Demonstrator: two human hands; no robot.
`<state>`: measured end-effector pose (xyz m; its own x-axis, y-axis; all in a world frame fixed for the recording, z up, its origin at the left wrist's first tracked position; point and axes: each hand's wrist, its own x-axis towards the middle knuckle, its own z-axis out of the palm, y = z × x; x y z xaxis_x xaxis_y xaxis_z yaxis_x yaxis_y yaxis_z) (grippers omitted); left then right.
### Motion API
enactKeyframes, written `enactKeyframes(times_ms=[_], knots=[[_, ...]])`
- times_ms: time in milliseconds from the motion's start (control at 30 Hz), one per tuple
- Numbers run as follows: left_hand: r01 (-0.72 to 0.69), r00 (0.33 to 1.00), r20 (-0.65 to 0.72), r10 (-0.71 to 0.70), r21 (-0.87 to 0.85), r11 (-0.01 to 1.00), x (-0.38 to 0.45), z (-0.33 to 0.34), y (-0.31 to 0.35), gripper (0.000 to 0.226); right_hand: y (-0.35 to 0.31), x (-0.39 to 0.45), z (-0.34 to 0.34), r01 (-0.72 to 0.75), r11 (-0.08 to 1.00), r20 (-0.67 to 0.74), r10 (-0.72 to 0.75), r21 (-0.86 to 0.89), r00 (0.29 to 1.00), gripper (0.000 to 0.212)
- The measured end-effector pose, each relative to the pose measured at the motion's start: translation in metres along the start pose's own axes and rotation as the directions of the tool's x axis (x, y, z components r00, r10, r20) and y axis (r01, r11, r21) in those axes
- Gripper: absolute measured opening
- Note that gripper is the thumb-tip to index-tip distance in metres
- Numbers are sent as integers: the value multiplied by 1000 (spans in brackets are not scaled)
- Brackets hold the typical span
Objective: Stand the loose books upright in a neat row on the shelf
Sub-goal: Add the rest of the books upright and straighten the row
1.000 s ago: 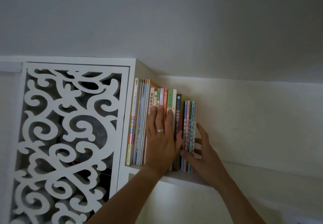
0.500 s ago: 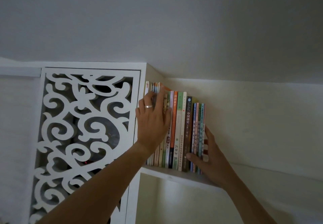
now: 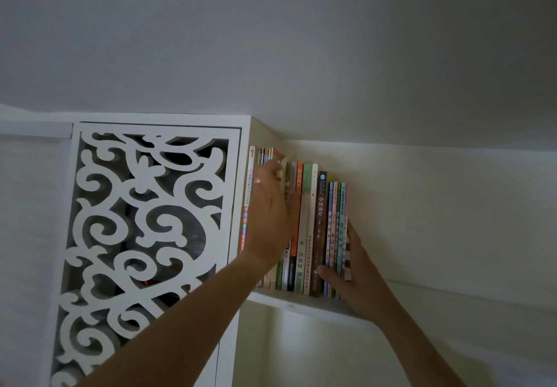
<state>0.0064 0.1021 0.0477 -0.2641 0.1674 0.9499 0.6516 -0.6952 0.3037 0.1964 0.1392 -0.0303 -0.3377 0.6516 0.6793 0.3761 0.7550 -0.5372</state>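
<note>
White shelf [image 3: 301, 300] holds upright books [image 3: 310, 229]; left hand [image 3: 271, 214] blurred, right hand [image 3: 358, 272] fingers flat.

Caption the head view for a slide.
Left hand on the upright books, right hand bracing the row's right end on the white shelf.

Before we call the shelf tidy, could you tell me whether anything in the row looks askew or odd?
One thing: near the left hand, an orange book pokes up tilted behind the upright spines. The other books stand straight, braced at the right end by the right hand. The left hand is blurred, so its grip is unclear.
</note>
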Motion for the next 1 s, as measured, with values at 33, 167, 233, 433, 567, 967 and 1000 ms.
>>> enactKeyframes(times_ms=[33,167,233,433,567,967,1000], knots=[[69,998,-4,-70,-76,995,-10,-1,2,32,1,1,0,5,1000,0,-5,10,1000,95],[235,972,-40,-232,255,938,-43,4,-9,32,-1,0,0,19,999,-11,-19,27,1000,97],[254,966,-30,-257,312,916,-49,2,-8,20,-4,-1,0,28,999,-8,-28,21,1000,95],[141,980,-165,-114,157,977,-61,-10,20,18,-10,-2,-1,28,1000,-17,-28,-4,999,91],[338,940,-12,-341,181,924,-73,-10,17,37,-10,-1,0,30,999,-11,-30,-21,999,97],[159,964,-216,-156,0,987,-107,-32,81,56,-18,-4,-3,30,999,-44,-32,-41,999,94],[139,966,-220,-138,-14,990,-110,-32,83,58,-19,-4,-3,26,999,-44,-28,-40,999,92]])
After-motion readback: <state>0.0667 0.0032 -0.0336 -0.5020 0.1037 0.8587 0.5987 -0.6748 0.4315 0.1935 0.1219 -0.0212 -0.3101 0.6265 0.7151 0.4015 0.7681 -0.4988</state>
